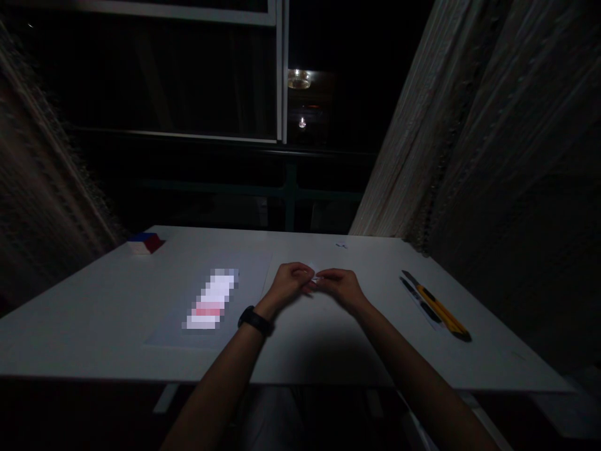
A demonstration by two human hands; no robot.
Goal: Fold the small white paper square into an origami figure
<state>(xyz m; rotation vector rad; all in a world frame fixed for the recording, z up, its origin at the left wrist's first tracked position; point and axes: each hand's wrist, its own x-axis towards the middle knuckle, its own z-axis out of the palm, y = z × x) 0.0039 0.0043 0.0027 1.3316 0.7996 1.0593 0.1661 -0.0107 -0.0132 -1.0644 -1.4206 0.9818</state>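
My left hand (290, 285), with a dark watch (255, 320) on its wrist, and my right hand (342, 287) meet over the middle of the white table (328, 357). Their fingertips pinch a small white piece (315, 276) between them. It looks thin, like paper, but dim light and the fingers hide most of it. To the left, a lit, pixelated screen (212, 299) lies on a pale sheet (162, 332). Some tiny scraps (341, 245) are on the table beyond my right hand.
On the right lie a yellow utility knife (441, 311) and a slim dark tool (419, 300) beside it. A blue, white and red block (144, 243) sits at the far left corner. Curtains (399, 125) flank a dark window (280, 75) behind the table.
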